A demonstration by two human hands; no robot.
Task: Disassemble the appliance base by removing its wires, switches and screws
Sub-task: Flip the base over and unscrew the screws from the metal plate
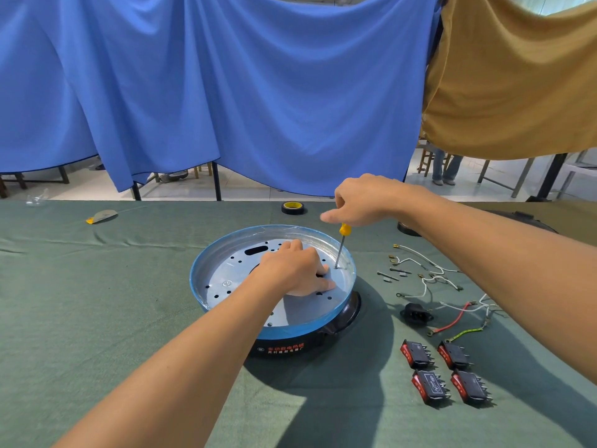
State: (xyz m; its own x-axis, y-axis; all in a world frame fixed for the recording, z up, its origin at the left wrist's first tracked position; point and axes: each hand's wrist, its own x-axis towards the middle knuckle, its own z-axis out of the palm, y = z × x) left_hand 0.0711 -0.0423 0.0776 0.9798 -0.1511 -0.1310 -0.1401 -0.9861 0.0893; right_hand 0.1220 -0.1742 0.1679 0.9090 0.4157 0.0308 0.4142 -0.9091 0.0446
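Appliance base (226,270) sits at the middle of a table (97,318) covered in dull green cloth. A blue cloth (226,92) and a tan cloth (517,76) hang behind it. The base is round and shallow. It has a blue rim, a black plastic body with red lettering, and a flat silver metal plate inside, punched with many small holes and one long slot.

The left hand (297,270) lies palm down on the plate. Its fingers are pressed to the metal and hold nothing, and one fingertip is just beside the tool's tip. The right hand (361,202) is above the far right part of the base, fingers curled round the top of a screwdriver (340,246). This one screwdriver has a yellow handle and a thin steel shaft. It stands almost upright with its tip on the plate near the rim.

To the right of the base, apart from both hands, loose parts lie on the cloth:
- Four black rocker switches (416,354) with red faces and metal prongs lie in a two-by-two group.
- One black power socket (415,313) lies beyond them.
- Several white wires (420,258) lie tangled, too mixed to count, with one red wire (452,321) and one yellow-green wire (465,333).
- Two long dark screws (387,275) lie close to the base.

One roll of black tape (292,207) lies at the far edge of the table.
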